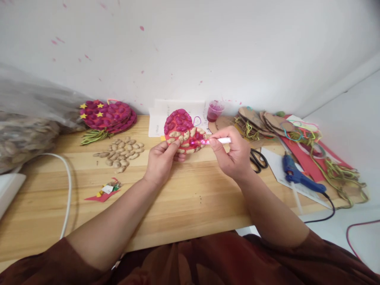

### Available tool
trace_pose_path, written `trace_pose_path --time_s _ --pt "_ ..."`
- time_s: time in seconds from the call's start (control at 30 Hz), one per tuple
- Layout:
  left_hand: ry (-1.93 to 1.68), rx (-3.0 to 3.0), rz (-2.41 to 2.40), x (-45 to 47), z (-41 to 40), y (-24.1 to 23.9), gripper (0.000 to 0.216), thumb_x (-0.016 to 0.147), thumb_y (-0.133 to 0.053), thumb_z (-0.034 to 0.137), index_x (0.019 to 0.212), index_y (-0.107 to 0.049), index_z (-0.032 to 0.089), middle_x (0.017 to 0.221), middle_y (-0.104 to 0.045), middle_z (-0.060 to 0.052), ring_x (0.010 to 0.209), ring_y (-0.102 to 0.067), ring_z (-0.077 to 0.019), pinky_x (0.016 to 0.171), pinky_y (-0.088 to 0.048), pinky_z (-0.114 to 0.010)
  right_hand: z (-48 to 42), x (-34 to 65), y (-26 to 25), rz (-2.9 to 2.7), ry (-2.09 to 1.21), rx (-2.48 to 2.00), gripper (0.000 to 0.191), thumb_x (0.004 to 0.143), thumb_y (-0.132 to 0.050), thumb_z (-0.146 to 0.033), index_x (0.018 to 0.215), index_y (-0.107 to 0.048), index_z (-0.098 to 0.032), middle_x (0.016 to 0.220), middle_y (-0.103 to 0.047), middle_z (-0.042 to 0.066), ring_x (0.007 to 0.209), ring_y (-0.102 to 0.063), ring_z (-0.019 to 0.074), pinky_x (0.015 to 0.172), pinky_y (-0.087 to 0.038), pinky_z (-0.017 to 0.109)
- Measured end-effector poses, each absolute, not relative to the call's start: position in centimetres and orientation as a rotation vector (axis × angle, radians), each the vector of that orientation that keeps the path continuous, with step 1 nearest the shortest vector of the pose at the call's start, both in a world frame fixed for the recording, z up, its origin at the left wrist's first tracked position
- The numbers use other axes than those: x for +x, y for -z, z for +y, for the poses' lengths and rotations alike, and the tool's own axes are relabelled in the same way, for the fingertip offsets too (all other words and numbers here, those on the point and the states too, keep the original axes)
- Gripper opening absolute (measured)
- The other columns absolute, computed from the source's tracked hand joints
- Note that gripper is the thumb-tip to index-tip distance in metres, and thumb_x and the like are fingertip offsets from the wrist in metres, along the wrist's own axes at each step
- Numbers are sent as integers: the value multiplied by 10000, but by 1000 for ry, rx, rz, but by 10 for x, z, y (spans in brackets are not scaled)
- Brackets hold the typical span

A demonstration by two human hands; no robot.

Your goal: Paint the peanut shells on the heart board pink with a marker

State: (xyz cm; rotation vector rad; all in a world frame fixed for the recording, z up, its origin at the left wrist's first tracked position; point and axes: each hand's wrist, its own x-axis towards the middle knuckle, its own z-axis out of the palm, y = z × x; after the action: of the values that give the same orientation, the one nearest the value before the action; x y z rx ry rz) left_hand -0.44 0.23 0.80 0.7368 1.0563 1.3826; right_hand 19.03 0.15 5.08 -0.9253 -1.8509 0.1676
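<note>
My left hand point(162, 161) grips the lower left edge of a gourd-shaped red craft piece point(179, 122) covered with peanuts, its thumb on top. The peanuts on the upper round are magenta; most on the lower round are bare tan. In my right hand point(231, 154) is a paintbrush point(223, 140) with a white handle, pinched between thumb and fingers. Its pink-stained tip touches the lower round near the middle. Behind my right hand stands a plastic cup point(215, 111) of magenta paint. Loose peanuts point(123, 152) lie to the left of my left hand.
Finished-looking magenta peanut crafts point(108, 114) with yellow stars sit at the back left, beside a bag of peanuts point(23, 136). On the right are black scissors point(259, 160), a blue glue gun point(299, 176), cardboard shapes point(252, 118) and green cord point(341, 178). A white cable point(69, 186) curves at left.
</note>
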Motion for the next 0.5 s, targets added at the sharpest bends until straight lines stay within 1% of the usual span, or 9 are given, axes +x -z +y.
trace_pose_path --time_s 0.33,0.5 --pt "-1377 733 1044 -4 0 -10 372 640 -897 429 748 -693 137 643 -699 -28 518 -648 -133 523 -551 -241 1 188 -51 -1900 -101 -923 36 940 -641 -245 910 -623 -247 830 -696 2 790 -613 184 767 -453 376" --pt "-1377 729 1043 -4 0 -11 376 634 -904 425 755 -704 131 654 -712 -36 526 -655 -130 537 -556 -237 2 190 -50 -1833 -97 -958 26 944 -640 -260 931 -633 -238 863 -708 12 793 -619 184 770 -453 374"
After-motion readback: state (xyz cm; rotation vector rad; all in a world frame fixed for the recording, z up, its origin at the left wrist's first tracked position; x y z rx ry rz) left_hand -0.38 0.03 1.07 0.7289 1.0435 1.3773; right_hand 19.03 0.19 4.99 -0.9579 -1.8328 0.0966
